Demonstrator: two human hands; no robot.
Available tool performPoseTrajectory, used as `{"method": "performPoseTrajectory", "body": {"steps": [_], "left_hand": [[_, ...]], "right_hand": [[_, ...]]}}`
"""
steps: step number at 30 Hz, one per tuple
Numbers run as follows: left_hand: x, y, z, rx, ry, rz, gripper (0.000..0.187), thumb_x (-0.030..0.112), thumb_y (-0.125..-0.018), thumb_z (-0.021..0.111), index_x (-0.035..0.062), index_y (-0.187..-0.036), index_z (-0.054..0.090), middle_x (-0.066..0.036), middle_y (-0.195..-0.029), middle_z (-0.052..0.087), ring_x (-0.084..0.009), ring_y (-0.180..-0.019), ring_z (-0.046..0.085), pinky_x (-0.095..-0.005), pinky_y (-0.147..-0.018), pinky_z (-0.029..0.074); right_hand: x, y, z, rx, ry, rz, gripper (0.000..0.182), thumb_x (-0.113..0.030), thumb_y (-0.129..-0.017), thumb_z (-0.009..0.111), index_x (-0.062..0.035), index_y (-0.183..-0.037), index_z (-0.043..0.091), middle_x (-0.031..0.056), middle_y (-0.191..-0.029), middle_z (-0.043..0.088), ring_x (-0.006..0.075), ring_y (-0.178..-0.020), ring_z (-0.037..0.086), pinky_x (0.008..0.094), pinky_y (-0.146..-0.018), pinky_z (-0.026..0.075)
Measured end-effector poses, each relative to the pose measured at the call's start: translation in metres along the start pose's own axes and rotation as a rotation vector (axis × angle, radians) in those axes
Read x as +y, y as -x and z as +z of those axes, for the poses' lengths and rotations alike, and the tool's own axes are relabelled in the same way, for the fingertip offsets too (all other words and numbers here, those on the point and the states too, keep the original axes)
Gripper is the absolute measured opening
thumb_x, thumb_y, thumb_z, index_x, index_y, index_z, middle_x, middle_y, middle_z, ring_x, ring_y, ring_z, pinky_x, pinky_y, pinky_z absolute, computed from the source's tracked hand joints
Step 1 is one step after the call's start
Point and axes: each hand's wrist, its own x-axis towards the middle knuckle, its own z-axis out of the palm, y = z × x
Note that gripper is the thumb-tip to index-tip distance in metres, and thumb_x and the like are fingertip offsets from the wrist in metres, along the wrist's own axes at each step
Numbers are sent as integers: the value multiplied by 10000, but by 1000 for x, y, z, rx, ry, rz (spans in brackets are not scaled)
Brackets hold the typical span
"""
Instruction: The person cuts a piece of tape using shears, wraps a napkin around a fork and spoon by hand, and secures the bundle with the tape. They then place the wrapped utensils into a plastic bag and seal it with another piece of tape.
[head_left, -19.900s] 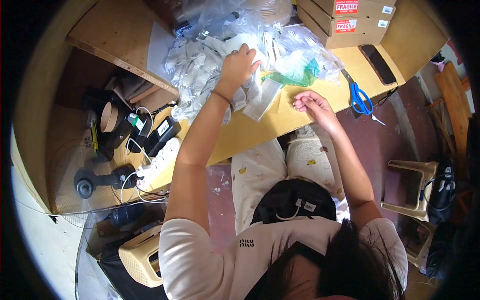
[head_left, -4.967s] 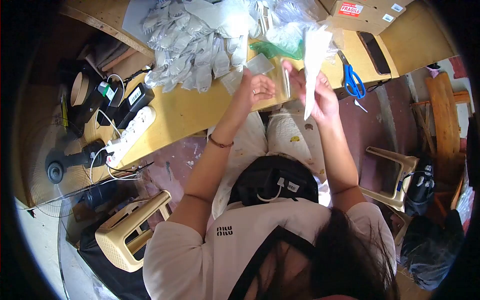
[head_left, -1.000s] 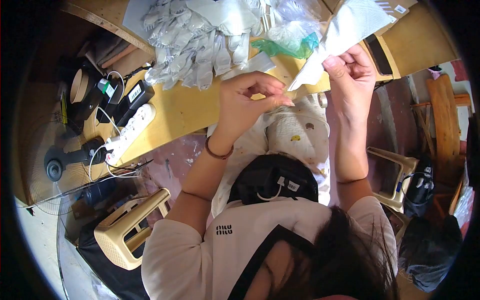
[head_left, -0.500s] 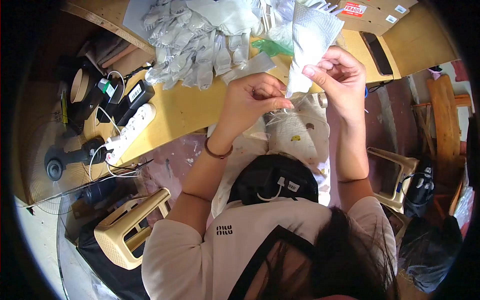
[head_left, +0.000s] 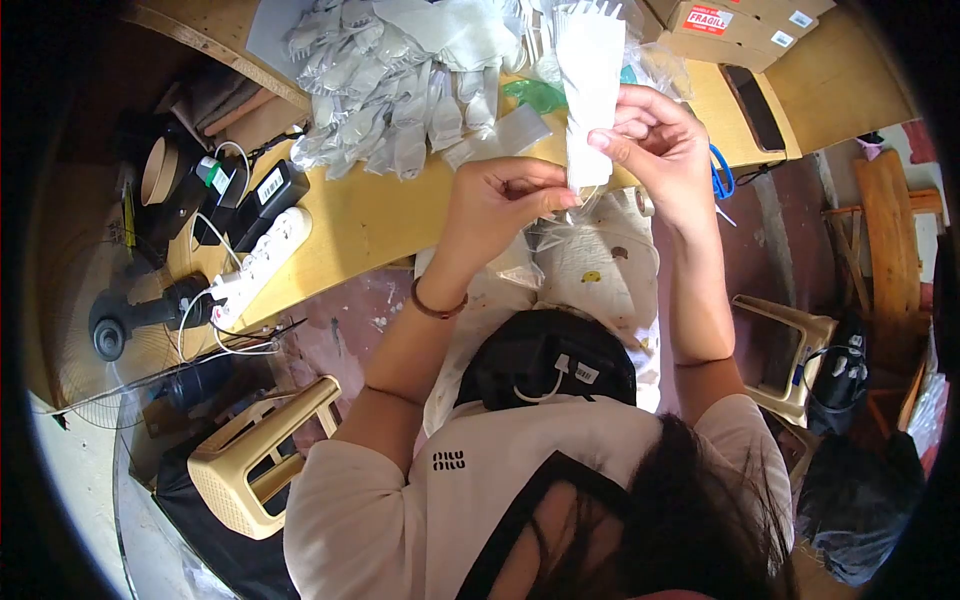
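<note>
My right hand (head_left: 655,145) grips a white paper napkin (head_left: 590,75) folded narrow around plastic cutlery, with white fork tines (head_left: 603,10) showing at its top. The bundle stands nearly upright above the table's front edge. At its lower end, the thumb and fingers of my left hand (head_left: 510,210) are closed on a clear plastic bag (head_left: 590,190), right where the bundle's bottom meets the bag. Beyond my left hand lies a large heap of cutlery packs in clear plastic (head_left: 375,100). A flat clear plastic sleeve (head_left: 515,135) and a green plastic piece (head_left: 535,95) lie between the heap and the bundle.
Blue-handled scissors (head_left: 722,172) sit at the table edge beside my right wrist. A phone (head_left: 753,107) and cardboard boxes (head_left: 715,30) are at the back right. A white power strip (head_left: 265,262) and a fan (head_left: 110,330) stand left. Plastic stools (head_left: 265,455) are on the floor.
The napkin bundle has become narrower and more upright, moving left and down to the plastic bag with my right hand. My left hand stays nearly in place. The scissors have come into view.
</note>
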Motion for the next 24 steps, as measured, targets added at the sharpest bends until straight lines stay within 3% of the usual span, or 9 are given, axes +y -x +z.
{"method": "performPoseTrajectory", "body": {"steps": [7,10,24], "left_hand": [[-15,1,1,63,-37,-6,177,48,-813,685,-46,-962,668,-66,-858,681,-86,-769,607,-202,-680,481],[-14,0,9,188,99,38,187,60,-811,694,-44,-964,670,-41,-827,675,-45,-721,572,-178,-627,454],[-11,-4,14,164,214,-7,158,69,-852,649,-25,-978,649,-7,-785,644,-35,-702,567,-179,-620,460]], "right_hand": [[17,4,2,61,23,2,296,37,-783,675,30,-1070,603,55,-840,678,81,-793,615,237,-768,484],[23,6,4,96,17,4,278,17,-786,683,16,-1054,614,41,-829,682,72,-792,606,245,-788,465],[28,14,10,126,-25,126,380,-12,-788,688,-1,-1145,557,10,-806,665,81,-806,589,250,-804,444]]}}
